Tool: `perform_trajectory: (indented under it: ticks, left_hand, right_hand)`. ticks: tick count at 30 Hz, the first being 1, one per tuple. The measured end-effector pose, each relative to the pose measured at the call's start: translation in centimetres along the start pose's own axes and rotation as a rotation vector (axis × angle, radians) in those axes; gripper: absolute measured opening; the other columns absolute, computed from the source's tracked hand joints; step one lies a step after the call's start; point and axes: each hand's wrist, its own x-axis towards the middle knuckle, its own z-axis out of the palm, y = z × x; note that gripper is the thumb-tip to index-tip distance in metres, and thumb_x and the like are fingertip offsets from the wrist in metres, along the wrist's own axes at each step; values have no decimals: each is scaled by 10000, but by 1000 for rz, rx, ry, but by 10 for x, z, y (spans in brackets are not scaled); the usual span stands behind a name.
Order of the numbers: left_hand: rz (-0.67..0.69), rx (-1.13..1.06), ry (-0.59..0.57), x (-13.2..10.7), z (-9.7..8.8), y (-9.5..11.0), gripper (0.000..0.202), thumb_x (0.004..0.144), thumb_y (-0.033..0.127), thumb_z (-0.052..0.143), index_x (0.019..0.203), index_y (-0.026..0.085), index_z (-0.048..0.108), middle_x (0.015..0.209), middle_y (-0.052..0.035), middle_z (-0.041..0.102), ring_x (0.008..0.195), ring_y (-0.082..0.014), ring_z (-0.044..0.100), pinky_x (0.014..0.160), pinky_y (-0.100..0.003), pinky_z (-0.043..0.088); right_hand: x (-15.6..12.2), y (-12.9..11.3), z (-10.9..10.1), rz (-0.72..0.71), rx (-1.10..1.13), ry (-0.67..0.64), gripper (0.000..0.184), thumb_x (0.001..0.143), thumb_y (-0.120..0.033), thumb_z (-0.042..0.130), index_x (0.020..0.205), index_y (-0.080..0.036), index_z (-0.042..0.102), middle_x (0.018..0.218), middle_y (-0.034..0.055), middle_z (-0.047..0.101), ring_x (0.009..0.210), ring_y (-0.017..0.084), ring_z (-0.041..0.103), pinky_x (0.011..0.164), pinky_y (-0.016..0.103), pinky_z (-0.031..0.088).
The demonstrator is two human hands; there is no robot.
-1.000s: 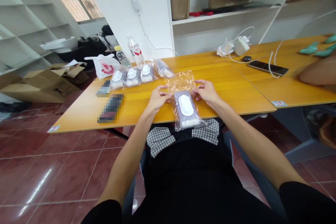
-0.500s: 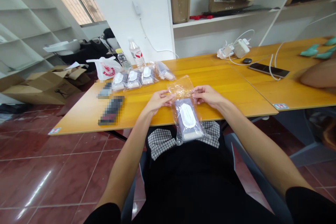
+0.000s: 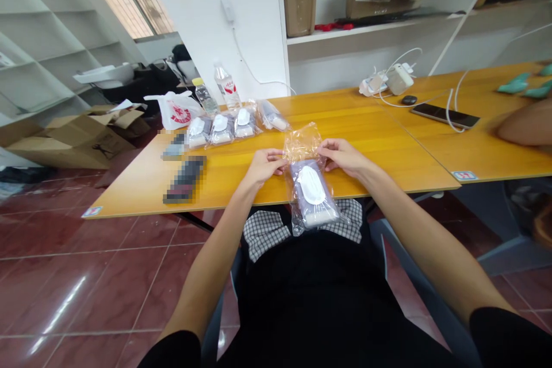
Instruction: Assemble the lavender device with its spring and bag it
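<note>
Head view: left hand (image 3: 265, 165) and right hand (image 3: 342, 158), fingers together, pinch a crinkly clear plastic bag (image 3: 302, 142) holding a white oval piece (image 3: 310, 185).

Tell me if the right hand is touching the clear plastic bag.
Touching. The head view shows the right hand with its fingertips against the edge of the clear plastic bag, at its upper flap.
</note>
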Motion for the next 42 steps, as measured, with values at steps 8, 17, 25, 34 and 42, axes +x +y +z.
perform_trajectory:
  ticks: [8, 17, 25, 34, 42]
  left_hand:
    - [42, -112, -40, -2, -10, 6, 279, 834, 53, 766, 1092, 159, 748, 685, 10, 692, 598, -106, 653, 633, -239, 596]
    - [103, -36, 19, 0, -4, 0, 155, 838, 172, 851, 900, 145, 711, 755, -20, 710, 613, -123, 701, 565, -223, 564]
    - [74, -201, -27, -3, -6, 6, 114, 748, 123, 762, 836, 168, 705, 656, 30, 639, 542, -96, 602, 571, -227, 551]
    - [60, -242, -15, -1, -4, 3, 127, 740, 56, 697, 745, 166, 635, 686, 32, 625, 541, -86, 603, 564, -216, 550]
    - [49, -190, 15, -2, -1, 3, 118, 776, 38, 686, 788, 154, 666, 684, 26, 621, 561, -92, 609, 610, -242, 582]
  right_hand:
    - [0, 1, -1, -22, 67, 64, 213, 900, -215, 829, 976, -238, 632, 800, 16, 729, 652, 151, 707, 535, 246, 571]
    - [-4, 0, 0, -59, 112, 60, 217, 853, -204, 838, 1047, -227, 743, 739, 5, 709, 627, 138, 677, 497, 220, 542]
    - [5, 9, 0, -147, 229, 53, 268, 707, -334, 943, 919, -226, 819, 736, 6, 734, 579, 130, 650, 467, 230, 515]
    - [11, 15, 1, -232, 207, 27, 143, 670, -319, 877, 716, -223, 782, 723, 23, 719, 580, 136, 643, 487, 264, 498]
    - [12, 18, 1, -231, 142, 30, 98, 737, -306, 807, 792, -225, 804, 725, 29, 727, 602, 152, 634, 536, 300, 506]
